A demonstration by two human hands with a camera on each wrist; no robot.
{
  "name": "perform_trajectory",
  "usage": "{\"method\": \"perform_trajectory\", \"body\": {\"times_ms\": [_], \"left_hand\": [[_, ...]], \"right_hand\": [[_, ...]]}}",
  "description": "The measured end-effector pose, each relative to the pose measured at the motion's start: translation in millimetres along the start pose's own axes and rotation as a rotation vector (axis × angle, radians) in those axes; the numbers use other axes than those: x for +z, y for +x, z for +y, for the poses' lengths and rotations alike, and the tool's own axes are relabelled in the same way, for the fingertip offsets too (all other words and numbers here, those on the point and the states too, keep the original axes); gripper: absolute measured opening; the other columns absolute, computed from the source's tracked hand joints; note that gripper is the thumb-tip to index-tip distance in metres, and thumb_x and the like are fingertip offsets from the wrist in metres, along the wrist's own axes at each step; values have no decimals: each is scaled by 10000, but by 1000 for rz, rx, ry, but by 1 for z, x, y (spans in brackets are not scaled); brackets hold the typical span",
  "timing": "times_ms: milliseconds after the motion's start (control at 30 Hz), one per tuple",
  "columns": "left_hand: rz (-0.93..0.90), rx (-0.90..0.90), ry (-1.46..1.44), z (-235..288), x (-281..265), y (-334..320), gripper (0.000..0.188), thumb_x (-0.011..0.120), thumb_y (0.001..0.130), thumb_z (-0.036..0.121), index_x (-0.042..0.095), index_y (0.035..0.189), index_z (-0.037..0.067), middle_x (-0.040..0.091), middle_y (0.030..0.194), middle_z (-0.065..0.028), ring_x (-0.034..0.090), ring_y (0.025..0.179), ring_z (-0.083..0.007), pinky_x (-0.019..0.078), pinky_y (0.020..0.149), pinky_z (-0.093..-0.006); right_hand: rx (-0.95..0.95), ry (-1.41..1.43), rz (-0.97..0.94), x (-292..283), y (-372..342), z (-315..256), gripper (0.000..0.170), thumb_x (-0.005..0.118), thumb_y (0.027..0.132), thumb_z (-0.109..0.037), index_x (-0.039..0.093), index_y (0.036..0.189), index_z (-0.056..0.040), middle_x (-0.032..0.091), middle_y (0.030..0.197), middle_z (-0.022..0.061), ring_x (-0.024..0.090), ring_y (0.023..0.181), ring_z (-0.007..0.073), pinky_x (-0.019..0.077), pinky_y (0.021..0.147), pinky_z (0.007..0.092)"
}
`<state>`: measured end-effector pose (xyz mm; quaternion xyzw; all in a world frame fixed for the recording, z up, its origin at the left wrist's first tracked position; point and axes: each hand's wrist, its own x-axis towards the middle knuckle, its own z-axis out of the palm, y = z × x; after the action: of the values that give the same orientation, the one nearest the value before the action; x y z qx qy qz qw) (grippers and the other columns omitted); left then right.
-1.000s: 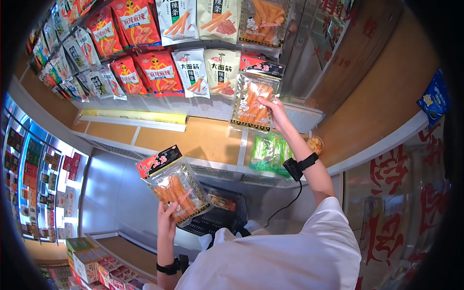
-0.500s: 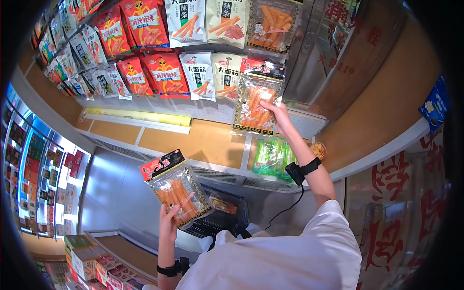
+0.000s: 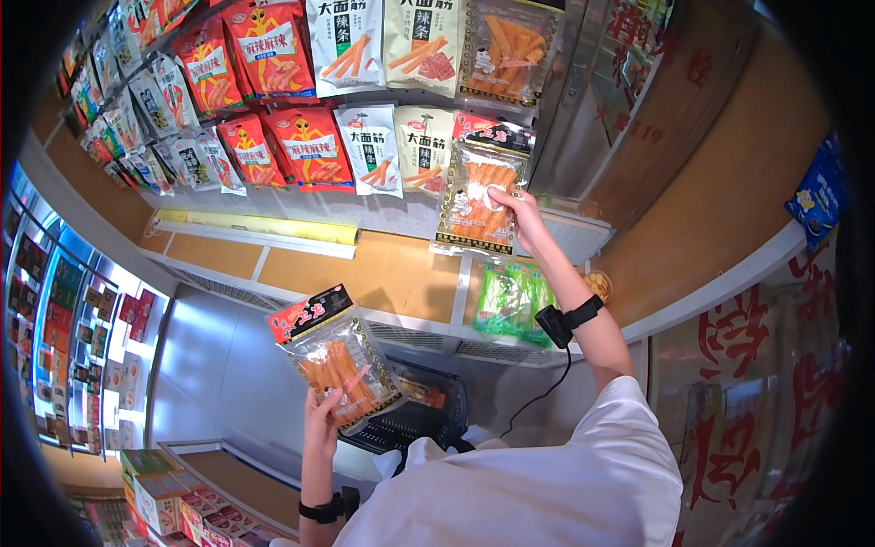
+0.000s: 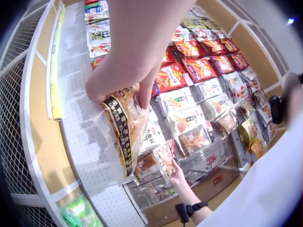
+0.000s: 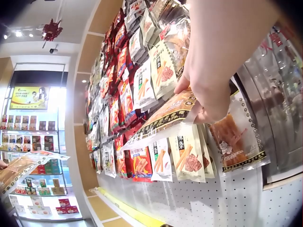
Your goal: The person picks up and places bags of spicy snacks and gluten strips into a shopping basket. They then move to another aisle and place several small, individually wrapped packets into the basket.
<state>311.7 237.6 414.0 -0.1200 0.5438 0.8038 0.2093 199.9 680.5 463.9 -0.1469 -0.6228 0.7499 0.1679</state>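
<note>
My left hand [image 3: 321, 421] grips the lower edge of a clear snack packet [image 3: 335, 365] with a red and black header, thumb across its front. Orange-brown strips show through the plastic. Farther right, my right hand [image 3: 523, 221] pinches a matching packet [image 3: 481, 193] by its side, thumb on the front, close before the hanging display. The right wrist view has this packet [image 5: 163, 113] tilted nearly edge-on, with another of its kind [image 5: 232, 137] hanging behind the hand. From the left wrist, the left-hand packet [image 4: 124, 127] appears edge-on below the fingers.
Rows of red packets [image 3: 312, 146] and white packets [image 3: 369, 150] hang on a pegboard. Below, a ledge [image 3: 401, 264] holds a yellow roll [image 3: 260, 225] and a green packet [image 3: 512, 296]. A black basket [image 3: 428, 419] is under the left-hand packet; stacked boxes [image 3: 162, 497] stand lower left.
Both hands keep their grip on the two packets, which hold nearly the same places. The head view has shifted slightly, and the glare on the right-hand packet has changed.
</note>
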Motion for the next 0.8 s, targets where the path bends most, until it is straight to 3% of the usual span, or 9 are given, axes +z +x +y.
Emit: {"method": "perform_trajectory", "body": {"times_ms": [300, 400, 533, 567, 667, 700, 800], "left_hand": [[5, 7, 17, 5, 1, -2, 495, 606, 781, 106, 374, 1216, 63, 511, 1131, -72, 512, 1039, -190, 431, 873, -369], [-7, 19, 24, 12, 4, -4, 482, 600, 790, 108, 373, 1212, 56, 510, 1125, -72, 516, 1033, -188, 447, 858, -359], [1, 49, 9, 18, 9, -6, 479, 588, 807, 90, 361, 1227, 49, 504, 1124, -73, 527, 1009, -173, 465, 831, -336], [9, 52, -1, 20, 9, -7, 480, 583, 812, 82, 358, 1235, 48, 504, 1123, -74, 531, 999, -167, 469, 823, -329], [16, 45, 14, 24, 12, -12, 499, 580, 812, 80, 342, 1250, 59, 498, 1130, -75, 525, 1012, -167, 475, 814, -324], [15, 45, 15, 24, 11, -12, 500, 578, 811, 78, 340, 1251, 61, 496, 1133, -76, 525, 1015, -169, 475, 813, -322], [1, 25, 7, 23, 11, -11, 501, 572, 811, 71, 337, 1253, 64, 491, 1141, -77, 525, 1021, -173, 475, 815, -319]], "right_hand": [[-11, -31, 37, -16, 46, 25, 186, 679, 742, -217, 595, 808, -65, 596, 747, -10, 479, 613, 53, 332, 529, 215], [23, -33, -54, -34, 77, 40, 191, 680, 747, -216, 604, 808, -52, 612, 746, 10, 504, 627, 70, 352, 559, 209], [59, -96, -46, -43, 80, 34, 248, 669, 763, -217, 615, 897, -15, 645, 827, 85, 575, 729, 131, 435, 672, 248], [67, -96, -16, -44, 77, 32, 350, 679, 752, -246, 586, 970, 11, 637, 898, 104, 580, 751, 143, 438, 717, 266], [-58, -407, 333, -54, 86, 53, 455, 691, 739, -278, 544, 1034, 36, 619, 954, 107, 580, 751, 154, 437, 722, 268], [-50, -419, 325, -57, 79, 53, 459, 703, 724, -306, 538, 994, 27, 603, 937, 93, 576, 743, 152, 438, 710, 263], [-337, -895, 848, -76, 70, 110, 377, 684, 746, -296, 536, 911, 8, 595, 820, 70, 570, 713, 142, 442, 673, 256]]}}
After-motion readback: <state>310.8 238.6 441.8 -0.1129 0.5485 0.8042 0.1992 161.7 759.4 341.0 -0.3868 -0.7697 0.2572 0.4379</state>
